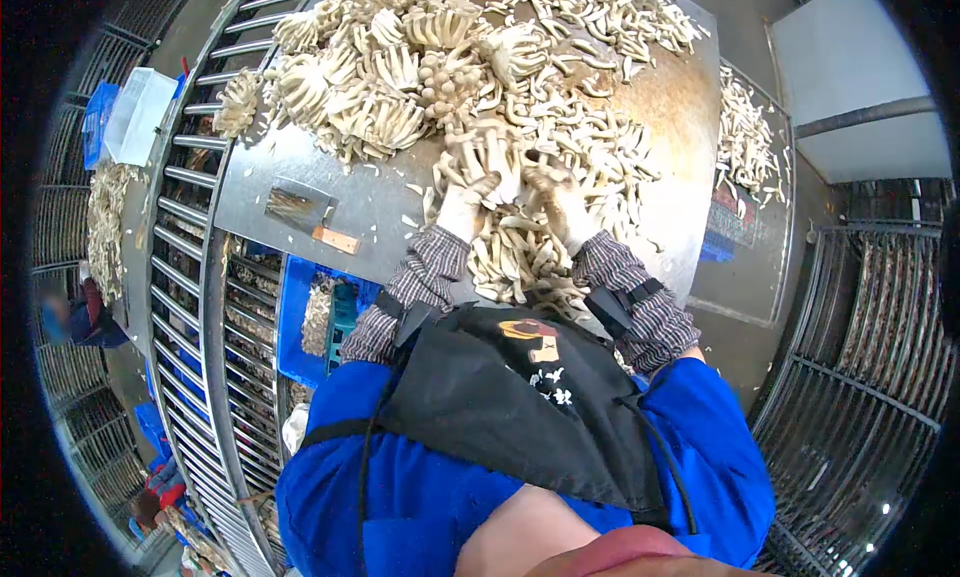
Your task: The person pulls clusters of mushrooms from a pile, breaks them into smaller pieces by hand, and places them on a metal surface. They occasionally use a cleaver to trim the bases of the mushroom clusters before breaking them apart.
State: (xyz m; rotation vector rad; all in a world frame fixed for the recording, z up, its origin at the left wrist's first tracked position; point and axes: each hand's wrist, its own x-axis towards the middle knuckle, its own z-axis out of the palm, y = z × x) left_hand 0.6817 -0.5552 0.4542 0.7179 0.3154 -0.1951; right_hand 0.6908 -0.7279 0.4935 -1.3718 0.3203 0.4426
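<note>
My left hand (pixel 464 207), in a white glove with brown-stained fingers, is closed on a cluster of mushrooms (pixel 492 152) with pale stems. My right hand (pixel 562 205), gloved the same way, curls its fingers at the right side of this cluster. Its fingertips are partly hidden among the stems. Below and between the hands lies a heap of loose mushrooms (pixel 515 257) near my apron. Left of my left hand, a cleaver (pixel 336 240) with a wooden handle lies flat on the metal table (pixel 250 207).
Uncut mushroom clusters (pixel 350 97) pile up at the back left; separated mushrooms (pixel 610 147) spread over the right. A roller conveyor (pixel 185 212) runs along the left side. Below the table edge sits a blue crate (pixel 292 322). Another person (pixel 85 312) is at the far left.
</note>
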